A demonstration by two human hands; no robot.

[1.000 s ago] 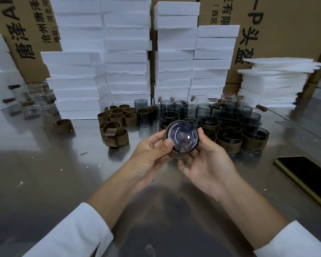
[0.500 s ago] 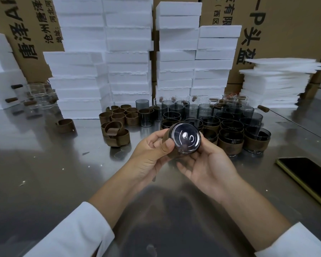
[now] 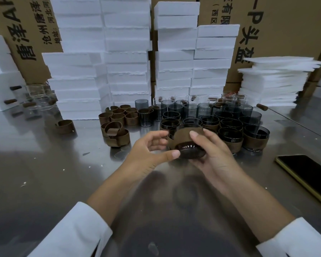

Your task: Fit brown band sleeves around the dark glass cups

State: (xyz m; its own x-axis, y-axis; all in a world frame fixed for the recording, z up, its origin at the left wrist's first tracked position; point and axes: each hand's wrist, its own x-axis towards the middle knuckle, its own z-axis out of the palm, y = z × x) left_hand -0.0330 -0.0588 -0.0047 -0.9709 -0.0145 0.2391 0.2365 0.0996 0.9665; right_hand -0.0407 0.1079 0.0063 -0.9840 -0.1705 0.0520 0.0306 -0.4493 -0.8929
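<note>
The dark glass cup [image 3: 190, 152] has tipped since half a second ago. Then its round base faced you squarely. Now the base points down and toward you, and you can see the side of the brown band sleeve [image 3: 180, 139] wrapped round it.

You hold the cup in the air above the steel tabletop [image 3: 63, 173], between both hands. Your right hand [image 3: 216, 156] clamps it, thumb laid on the sleeve and fingers curled under the glossy base. Your left hand [image 3: 148, 153] pinches from the other side, thumb tip at the sleeve's lower edge. Its curled fingers seem to reach the far rim, though blur hides the contact.

The sleeve looks matte and leathery; the glass is smooth and shiny. Just behind the cup stand sleeved cups [image 3: 230, 135]. Behind it to the left lie loose brown bands [image 3: 119, 117], far behind it are stacked white foam blocks [image 3: 128, 62], and to its right is a dark phone [image 3: 308, 171].
</note>
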